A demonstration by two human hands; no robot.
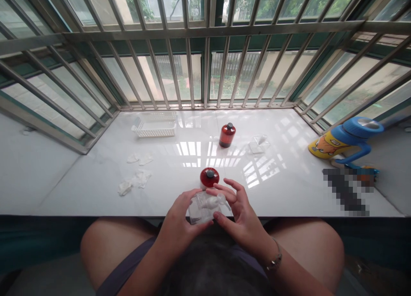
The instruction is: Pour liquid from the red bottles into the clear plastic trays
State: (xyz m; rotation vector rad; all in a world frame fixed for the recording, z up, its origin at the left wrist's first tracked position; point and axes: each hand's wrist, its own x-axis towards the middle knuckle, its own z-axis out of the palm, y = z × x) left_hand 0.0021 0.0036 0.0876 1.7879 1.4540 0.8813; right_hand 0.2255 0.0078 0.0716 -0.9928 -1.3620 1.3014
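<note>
Close to the counter's front edge, my left hand (pixel 179 219) grips a clear square container (pixel 198 210) by its left side, thumb in front and fingers behind. On top of the container lies a clear, rounded piece (pixel 213 201) whose exact kind I cannot make out. My right hand (pixel 239 206) curves around the container's right side, thumb at the front and some fingers at the back edge, the upper fingers lifted and apart. Just behind the hands stands a red bottle (pixel 209 176) with a dark cap, its lower part partly hidden by the container and fingers.
Farther back are another red bottle (pixel 227 136) and a clear square object (pixel 259 145). A white basket (pixel 156 131) sits back left, crumpled tissues (pixel 140 179) nearer. At right lean a blue-and-yellow flask (pixel 337 142) and a blurred dark object (pixel 346 193). Window bars (pixel 205 32) enclose the counter.
</note>
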